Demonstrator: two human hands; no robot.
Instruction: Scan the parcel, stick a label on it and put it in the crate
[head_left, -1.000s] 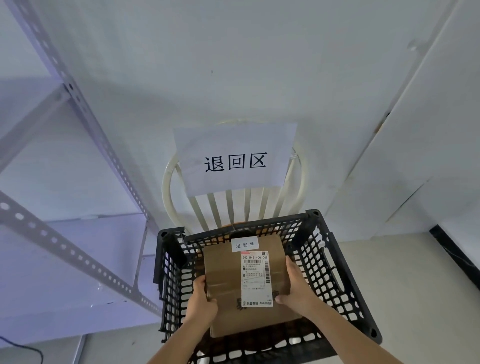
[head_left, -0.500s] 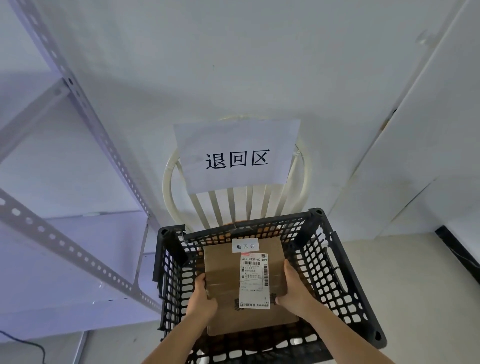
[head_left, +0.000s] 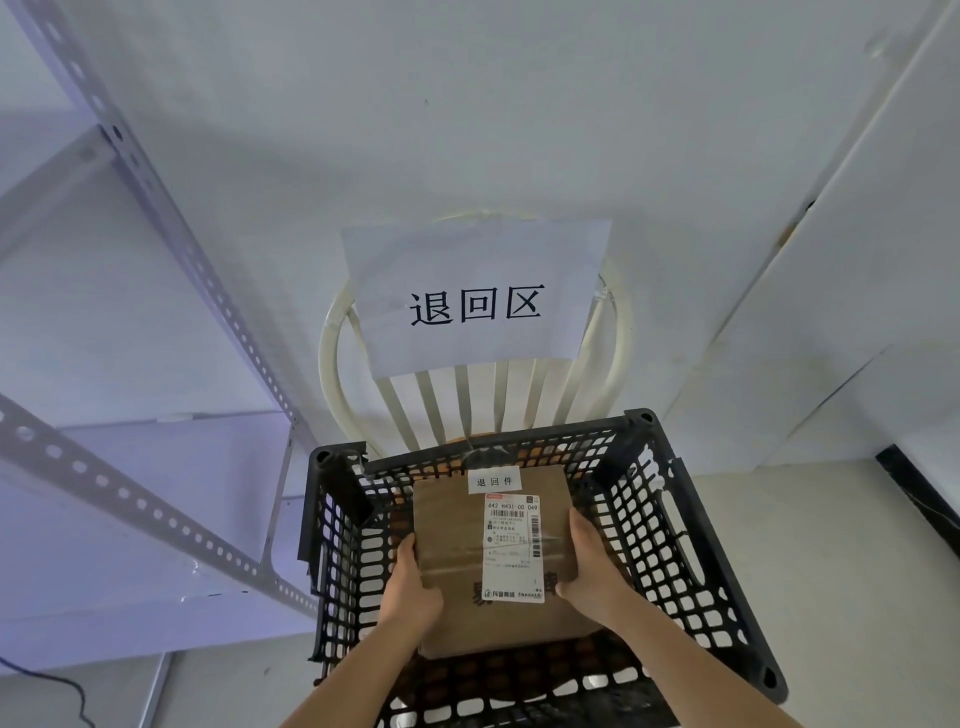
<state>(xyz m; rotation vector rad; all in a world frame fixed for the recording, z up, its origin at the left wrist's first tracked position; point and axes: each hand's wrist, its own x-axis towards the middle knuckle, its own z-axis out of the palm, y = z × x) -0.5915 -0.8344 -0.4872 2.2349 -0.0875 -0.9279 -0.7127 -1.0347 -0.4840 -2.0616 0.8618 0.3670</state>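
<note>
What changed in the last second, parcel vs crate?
The parcel sank a little deeper into the crate, carried down by the left hand and right hand. Nothing was let go: both hands grip its sides as before. The small label, the crate and the sign on the chair stayed put.

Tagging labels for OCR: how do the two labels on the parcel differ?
The small label is a short, wide strip at the parcel's far edge; the shipping label below it is tall and much larger. The small label bears only three large characters; the shipping label carries barcodes, a number line and fine print. The small label is all white; the shipping label has a red mark at its top. Both are white paper stuck on the top face.
</note>
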